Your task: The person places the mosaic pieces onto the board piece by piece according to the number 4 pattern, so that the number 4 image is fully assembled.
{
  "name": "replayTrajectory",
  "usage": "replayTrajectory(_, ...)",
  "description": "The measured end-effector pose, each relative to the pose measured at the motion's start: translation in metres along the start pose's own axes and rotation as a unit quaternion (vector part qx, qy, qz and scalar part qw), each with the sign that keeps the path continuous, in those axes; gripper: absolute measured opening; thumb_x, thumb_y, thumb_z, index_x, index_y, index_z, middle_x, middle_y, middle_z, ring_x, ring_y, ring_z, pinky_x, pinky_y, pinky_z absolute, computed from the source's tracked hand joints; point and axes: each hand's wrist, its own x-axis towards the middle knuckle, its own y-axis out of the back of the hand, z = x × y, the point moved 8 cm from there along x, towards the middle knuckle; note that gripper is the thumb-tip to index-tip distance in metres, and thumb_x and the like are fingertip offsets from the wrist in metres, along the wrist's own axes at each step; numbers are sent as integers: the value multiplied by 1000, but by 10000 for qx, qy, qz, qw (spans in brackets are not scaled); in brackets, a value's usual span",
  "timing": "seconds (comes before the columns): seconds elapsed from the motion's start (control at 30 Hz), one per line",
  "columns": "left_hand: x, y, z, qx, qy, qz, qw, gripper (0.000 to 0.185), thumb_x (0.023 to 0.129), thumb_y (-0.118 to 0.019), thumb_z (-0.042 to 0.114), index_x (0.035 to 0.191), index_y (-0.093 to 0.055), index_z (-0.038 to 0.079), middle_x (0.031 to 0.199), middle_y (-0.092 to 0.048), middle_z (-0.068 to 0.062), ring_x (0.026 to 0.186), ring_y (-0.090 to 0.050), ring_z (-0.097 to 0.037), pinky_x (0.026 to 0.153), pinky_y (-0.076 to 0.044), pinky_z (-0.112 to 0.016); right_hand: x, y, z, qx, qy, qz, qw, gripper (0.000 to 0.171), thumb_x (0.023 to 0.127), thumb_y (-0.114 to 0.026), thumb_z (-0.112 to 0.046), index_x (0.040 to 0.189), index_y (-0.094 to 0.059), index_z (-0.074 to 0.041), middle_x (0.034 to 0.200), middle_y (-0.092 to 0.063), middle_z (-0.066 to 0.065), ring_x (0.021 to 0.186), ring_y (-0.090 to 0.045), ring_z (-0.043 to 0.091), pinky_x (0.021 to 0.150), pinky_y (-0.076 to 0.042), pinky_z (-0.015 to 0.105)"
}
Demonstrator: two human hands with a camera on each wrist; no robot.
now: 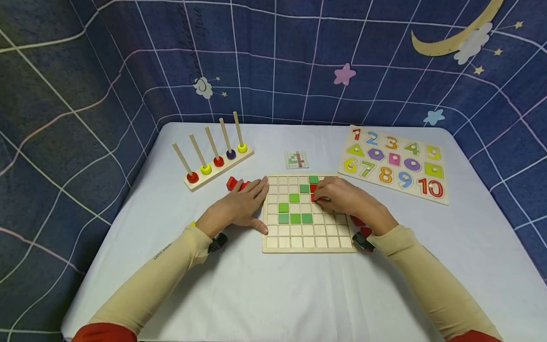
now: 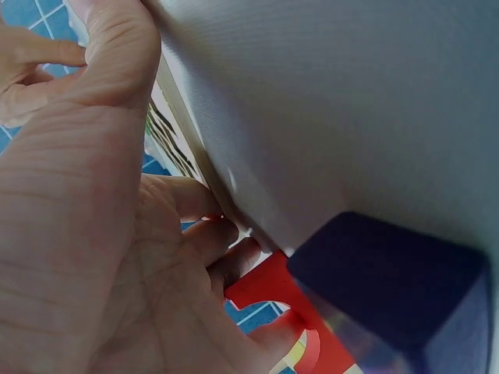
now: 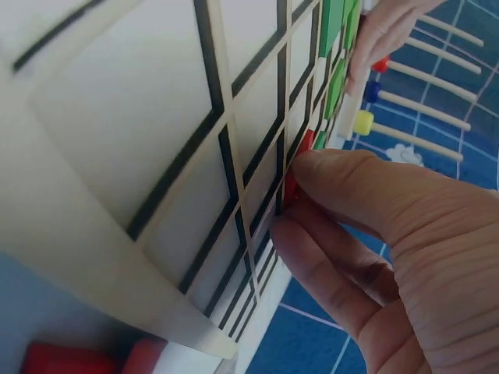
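A wooden grid board (image 1: 307, 242) lies on the table with several light and dark green square tiles (image 1: 294, 197) in its cells. My left hand (image 1: 239, 204) rests along the board's left edge, fingers extended and thumb (image 1: 259, 225) at the side. Near its fingertips is a red block (image 1: 232, 183); the left wrist view shows a red block with a curved cutout (image 2: 269, 279) there. My right hand (image 1: 344, 195) pinches a red square tile (image 3: 291, 187) between thumb and fingers, right at the board's surface. Just beyond it sits another red tile (image 1: 314, 188).
A small pattern card (image 1: 297, 160) lies behind the board. Back left stands a peg rack (image 1: 220, 171) with coloured beads on its posts. A number and shape puzzle (image 1: 393, 164) lies back right. More red pieces (image 1: 366, 231) are beside the board, under my right wrist.
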Motion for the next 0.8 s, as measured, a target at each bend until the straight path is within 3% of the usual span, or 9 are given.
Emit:
replayTrajectory(0.5, 1, 3, 0, 38, 10, 23, 10000, 129, 89, -68, 77, 172, -6, 0, 182, 2, -17, 170, -8, -36, 135, -8, -65, -2, 3, 0, -50, -87, 174, 9998, 9, 87, -81, 8, 90, -81, -1, 89, -76, 11, 86, -68, 24, 78, -61, 39)
replayTrajectory(0.8, 1, 0, 0, 24, 67, -95, 9999, 129, 89, -68, 78, 172, -6, 1, 182, 3, -16, 171, -6, -34, 136, -7, -64, -3, 4, 3, 308, -139, -172, 9993, 7, 91, -80, 3, 90, -79, -3, 94, -76, 8, 89, -67, 21, 79, -60, 36)
